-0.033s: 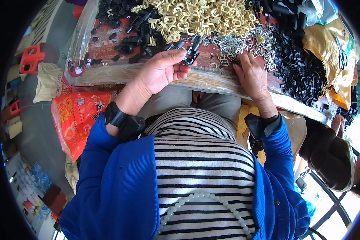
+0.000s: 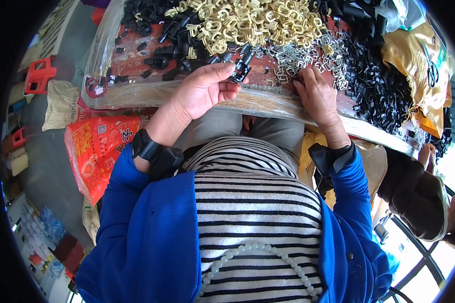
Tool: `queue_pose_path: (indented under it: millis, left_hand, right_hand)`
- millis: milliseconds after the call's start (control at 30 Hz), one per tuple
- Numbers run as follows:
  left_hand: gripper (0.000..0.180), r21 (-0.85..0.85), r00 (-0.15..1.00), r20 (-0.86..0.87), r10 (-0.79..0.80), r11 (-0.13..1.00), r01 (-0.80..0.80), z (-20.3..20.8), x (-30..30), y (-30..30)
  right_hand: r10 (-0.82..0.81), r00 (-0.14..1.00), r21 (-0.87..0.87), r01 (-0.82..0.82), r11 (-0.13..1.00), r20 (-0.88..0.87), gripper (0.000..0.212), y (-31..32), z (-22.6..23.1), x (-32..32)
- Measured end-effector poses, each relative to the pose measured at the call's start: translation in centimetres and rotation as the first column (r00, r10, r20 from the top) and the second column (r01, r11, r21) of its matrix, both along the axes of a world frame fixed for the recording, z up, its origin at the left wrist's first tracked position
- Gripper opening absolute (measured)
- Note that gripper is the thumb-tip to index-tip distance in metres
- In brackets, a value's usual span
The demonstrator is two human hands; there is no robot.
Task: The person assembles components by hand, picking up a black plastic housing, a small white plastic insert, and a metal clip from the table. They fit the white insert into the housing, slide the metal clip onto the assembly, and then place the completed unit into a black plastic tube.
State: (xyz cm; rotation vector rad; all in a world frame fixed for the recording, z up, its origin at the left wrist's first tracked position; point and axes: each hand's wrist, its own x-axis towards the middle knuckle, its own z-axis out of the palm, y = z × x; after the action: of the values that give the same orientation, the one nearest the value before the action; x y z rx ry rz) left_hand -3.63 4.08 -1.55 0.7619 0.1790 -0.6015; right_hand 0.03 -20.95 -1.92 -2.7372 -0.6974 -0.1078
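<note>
Fitting (image 2: 241,72), black, pinched by the left hand (image 2: 205,91) near the front edge of the table (image 2: 273,102) | finished or not, can't tell | right hand (image 2: 318,96) curled down at silver links (image 2: 287,59), grip hidden | gold links (image 2: 255,22), black pieces (image 2: 376,88) beyond, heaps lying loose!

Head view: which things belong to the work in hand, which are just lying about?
In the work:
black part, held in the left hand
silver links, beside the right hand
probably gold-coloured loops and small black pieces, heaped on the same table

Apparently just lying about:
scissors, on the yellow sack
red printed bag, below the table edge
cream sack, left of the table
</note>
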Motion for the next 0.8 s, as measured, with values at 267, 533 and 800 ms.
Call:
queue_pose_path:
  millis: [267, 533, 800]
  left_hand:
    - [0.02, -0.003, 0.999, -0.029, 0.023, 1.0, -0.023, 0.0, -0.2, 0.0]
    - [0.019, 0.007, 0.997, -0.063, -0.047, 0.999, 0.048, 0.2, 0.3, -0.1]
    - [0.021, 0.031, 0.997, -0.057, -0.048, 0.998, 0.05, 0.4, 0.0, -0.5]
  right_hand:
    - [-0.061, 0.997, 0.058, 0.064, 0.996, -0.055, 0.018, 0.2, -0.3, -0.2]
    - [-0.039, 0.999, 0.201, 0.045, 0.979, -0.031, 0.013, -0.8, -0.8, 0.0]
    - [-0.12, 0.972, 0.526, 0.212, 0.824, -0.203, 0.015, -1.2, -0.3, -0.6]
